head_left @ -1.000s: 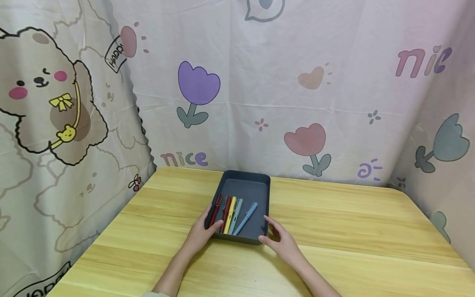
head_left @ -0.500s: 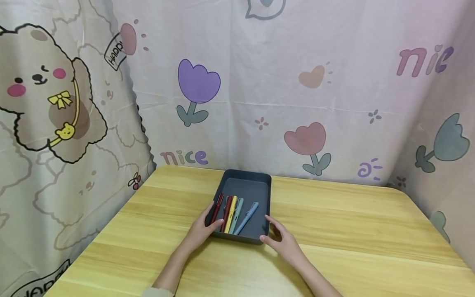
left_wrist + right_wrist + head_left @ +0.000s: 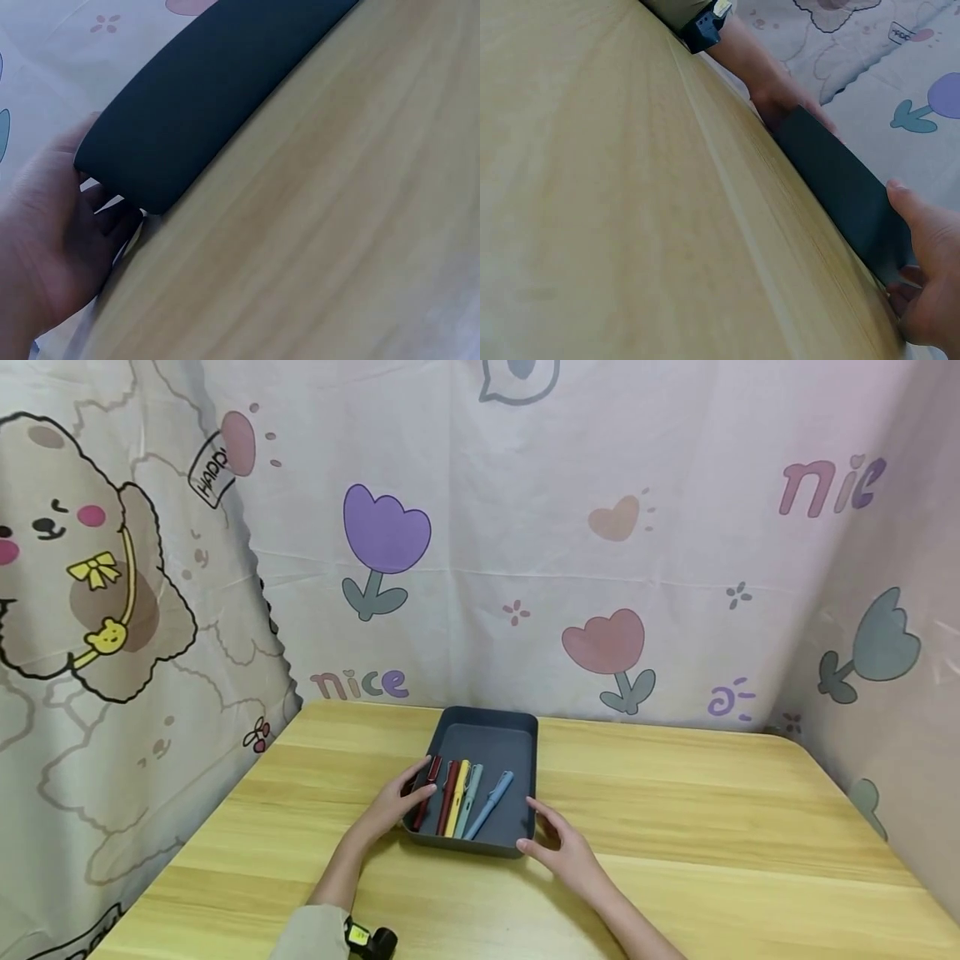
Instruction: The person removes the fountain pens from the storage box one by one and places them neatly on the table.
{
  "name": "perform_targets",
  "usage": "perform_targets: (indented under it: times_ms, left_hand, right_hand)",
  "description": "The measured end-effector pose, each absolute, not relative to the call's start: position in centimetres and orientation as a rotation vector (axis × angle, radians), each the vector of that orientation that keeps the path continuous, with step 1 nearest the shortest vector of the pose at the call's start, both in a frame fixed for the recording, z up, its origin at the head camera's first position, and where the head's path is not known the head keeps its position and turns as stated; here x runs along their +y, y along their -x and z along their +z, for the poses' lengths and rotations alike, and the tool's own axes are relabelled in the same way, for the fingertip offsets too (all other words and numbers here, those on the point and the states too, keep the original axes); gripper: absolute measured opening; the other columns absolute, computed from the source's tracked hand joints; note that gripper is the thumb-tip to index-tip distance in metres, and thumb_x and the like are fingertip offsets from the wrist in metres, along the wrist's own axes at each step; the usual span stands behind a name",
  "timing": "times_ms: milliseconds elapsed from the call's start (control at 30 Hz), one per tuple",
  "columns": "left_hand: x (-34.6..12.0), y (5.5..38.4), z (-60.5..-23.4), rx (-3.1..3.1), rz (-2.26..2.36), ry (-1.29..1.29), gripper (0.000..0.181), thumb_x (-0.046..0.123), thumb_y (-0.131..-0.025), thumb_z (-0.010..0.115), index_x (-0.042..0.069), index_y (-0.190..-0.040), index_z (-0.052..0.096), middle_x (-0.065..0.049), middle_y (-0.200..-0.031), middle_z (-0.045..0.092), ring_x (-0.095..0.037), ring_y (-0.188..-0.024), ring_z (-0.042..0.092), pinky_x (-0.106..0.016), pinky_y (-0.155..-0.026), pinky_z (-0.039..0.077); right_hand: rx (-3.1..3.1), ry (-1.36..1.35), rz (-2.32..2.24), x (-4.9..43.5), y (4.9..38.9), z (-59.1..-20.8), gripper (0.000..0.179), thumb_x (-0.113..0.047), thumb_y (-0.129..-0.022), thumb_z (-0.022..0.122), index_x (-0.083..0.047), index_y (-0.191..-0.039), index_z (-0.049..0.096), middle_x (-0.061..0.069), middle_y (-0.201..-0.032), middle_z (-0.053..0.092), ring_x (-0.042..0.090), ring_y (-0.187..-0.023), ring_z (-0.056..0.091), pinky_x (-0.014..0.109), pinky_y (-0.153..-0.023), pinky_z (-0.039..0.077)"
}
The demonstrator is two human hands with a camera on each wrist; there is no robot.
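Wrist camera [image 3: 372,942]: just behind the left hand; yellow label too small to read
Left hand [image 3: 386,806]: thumb over the tray [image 3: 474,846] rim, fingers outside, holding it
Right hand [image 3: 564,852]: thumb and fingers bent round the near corner
Tray: between the hands, on the surface [image 3: 675,827]; seems placed, hands not yet off
Pens [image 3: 458,797]: five, nearer the left hand; filling looks done; no brand legible
Cloth [image 3: 525,468]: beyond both hands; "nice" twice, "HAPPY" leftward

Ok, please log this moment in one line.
tray: on table; pens: five, inside; left hand: at left side; right hand: at near-right corner
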State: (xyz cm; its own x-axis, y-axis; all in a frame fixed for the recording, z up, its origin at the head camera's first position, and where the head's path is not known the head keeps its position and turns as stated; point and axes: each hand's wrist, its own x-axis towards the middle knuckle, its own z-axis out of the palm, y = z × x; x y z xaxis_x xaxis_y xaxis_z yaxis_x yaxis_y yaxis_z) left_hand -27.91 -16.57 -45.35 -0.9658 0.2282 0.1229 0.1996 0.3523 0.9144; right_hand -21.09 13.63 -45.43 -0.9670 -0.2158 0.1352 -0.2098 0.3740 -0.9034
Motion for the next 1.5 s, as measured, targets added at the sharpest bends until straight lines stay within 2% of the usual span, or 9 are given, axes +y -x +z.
perform_targets:
  times_ms: [133,367,533,800,1000,1100,1233,1367,1500]
  left_hand:
    - [-16.7,27.8,-45.4,2.567,1.726,-0.409,0.064,0.028,-0.089,0.062,0.012,-0.144,0.034,-0.015,-0.146,0.027,-0.035,-0.133,0.020,-0.054,-0.103,0.018]
    - [-17.0,27.9,-45.3,2.578,1.722,-0.372,0.063,0.025,-0.089,0.062,0.012,-0.144,0.033,-0.017,-0.146,0.026,-0.036,-0.133,0.019,-0.054,-0.103,0.018]
    - [-17.1,28.3,-45.2,2.568,1.710,-0.376,0.062,0.020,-0.090,0.060,0.007,-0.144,0.031,-0.020,-0.146,0.024,-0.040,-0.132,0.016,-0.058,-0.102,0.016]
    - [-16.5,28.6,-44.7,2.600,1.705,-0.378,0.063,0.028,-0.089,0.062,0.015,-0.144,0.034,-0.016,-0.146,0.027,-0.036,-0.132,0.021,-0.055,-0.102,0.020]
    - [-16.3,28.2,-44.6,2.594,1.729,-0.353,0.064,0.028,-0.088,0.063,0.015,-0.144,0.034,-0.016,-0.146,0.027,-0.036,-0.132,0.022,-0.055,-0.102,0.021]
    - [-16.0,28.4,-44.7,2.593,1.737,-0.357,0.063,0.026,-0.088,0.063,0.014,-0.143,0.035,-0.016,-0.145,0.028,-0.036,-0.132,0.022,-0.055,-0.102,0.020]
    - [-15.6,28.6,-45.0,2.583,1.729,-0.390,0.063,0.025,-0.089,0.062,0.013,-0.144,0.034,-0.016,-0.145,0.028,-0.036,-0.132,0.021,-0.054,-0.102,0.020]
    - [-15.6,28.4,-45.3,2.591,1.723,-0.370,0.063,0.025,-0.089,0.062,0.014,-0.144,0.034,-0.015,-0.145,0.028,-0.036,-0.132,0.021,-0.055,-0.102,0.018]
    - [-16.1,28.1,-45.4,2.597,1.718,-0.339,0.064,0.027,-0.088,0.063,0.014,-0.143,0.035,-0.015,-0.145,0.029,-0.036,-0.132,0.021,-0.056,-0.102,0.019]
  right_hand:
    - [2.602,0.416,-1.703,13.5,21.2,-45.5,0.061,-0.028,-0.082,0.070,-0.016,-0.137,0.046,0.017,-0.138,0.040,0.035,-0.123,0.039,0.046,-0.099,0.031]
    - [2.597,0.434,-1.702,13.1,21.3,-45.4,0.061,-0.028,-0.083,0.070,-0.016,-0.137,0.045,0.017,-0.139,0.039,0.034,-0.123,0.039,0.045,-0.099,0.032]
    - [2.575,0.439,-1.715,13.0,21.3,-45.0,0.062,-0.029,-0.083,0.069,-0.017,-0.138,0.044,0.018,-0.140,0.037,0.036,-0.124,0.038,0.046,-0.099,0.032]
    - [2.605,0.428,-1.692,13.5,21.9,-44.1,0.063,-0.028,-0.081,0.072,-0.016,-0.137,0.046,0.017,-0.140,0.036,0.036,-0.124,0.037,0.045,-0.099,0.032]
    - [2.849,0.503,-1.604,12.8,22.8,-42.3,0.061,-0.027,-0.078,0.074,-0.013,-0.132,0.051,0.014,-0.140,0.037,0.035,-0.126,0.034,0.053,-0.098,0.029]
    - [2.932,0.551,-1.591,11.9,23.6,-40.9,0.053,-0.022,-0.078,0.074,-0.012,-0.127,0.055,0.014,-0.128,0.050,0.031,-0.117,0.045,0.049,-0.095,0.036]
    - [2.898,0.567,-1.566,10.6,24.9,-40.5,0.045,-0.009,-0.079,0.072,-0.003,-0.122,0.057,0.015,-0.105,0.056,0.025,-0.090,0.058,0.038,-0.077,0.049]
    - [2.861,0.543,-1.421,9.2,25.8,-40.8,0.042,-0.006,-0.080,0.070,0.004,-0.119,0.056,0.014,-0.092,0.053,0.021,-0.078,0.058,0.032,-0.065,0.050]
    - [2.869,0.473,-1.260,7.7,25.9,-40.9,0.042,-0.009,-0.081,0.069,0.006,-0.118,0.055,0.014,-0.091,0.052,0.022,-0.077,0.054,0.035,-0.064,0.047]
